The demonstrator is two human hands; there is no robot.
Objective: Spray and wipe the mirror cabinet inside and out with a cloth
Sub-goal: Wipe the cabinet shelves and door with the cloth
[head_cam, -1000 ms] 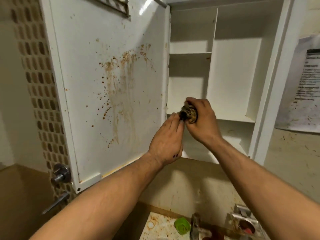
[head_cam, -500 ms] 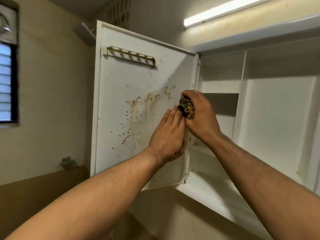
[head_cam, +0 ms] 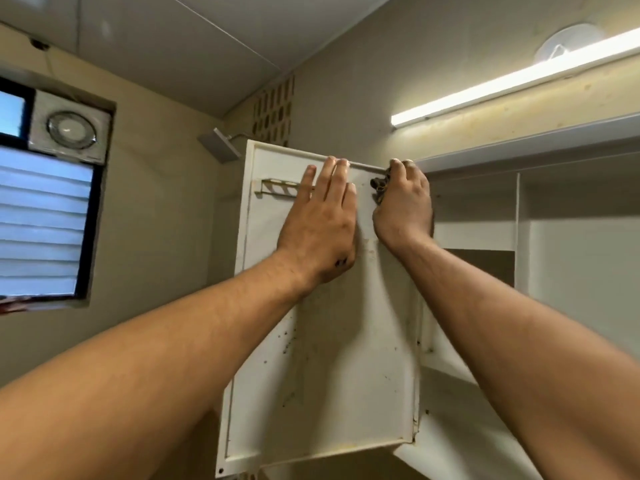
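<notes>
Cabinet door (head_cam: 322, 358) open, inner face dirty. Left hand (head_cam: 320, 226) flat against door's upper part, fingers straight. Right hand (head_cam: 403, 206) grips bunched cloth (head_cam: 378, 187) at door's top right corner.

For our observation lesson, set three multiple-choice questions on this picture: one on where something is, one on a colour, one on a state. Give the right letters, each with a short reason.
1. Where is the cloth being pressed?
A. At the top hinge-side corner of the door's inner face
B. At the door's bottom edge
C. On a shelf inside the cabinet

2. What colour is the cabinet door?
A. Red
B. White
C. Black

3. How does the left hand lie?
A. Clenched in a fist
B. Flat on the door, fingers straight
C. Hanging clear of the door

Answers:
1 A: the right hand grips the cloth against the door's upper corner.
2 B: the panel is white, with small dark specks.
3 B: its palm and straight fingers lie against the panel near the top.
</notes>
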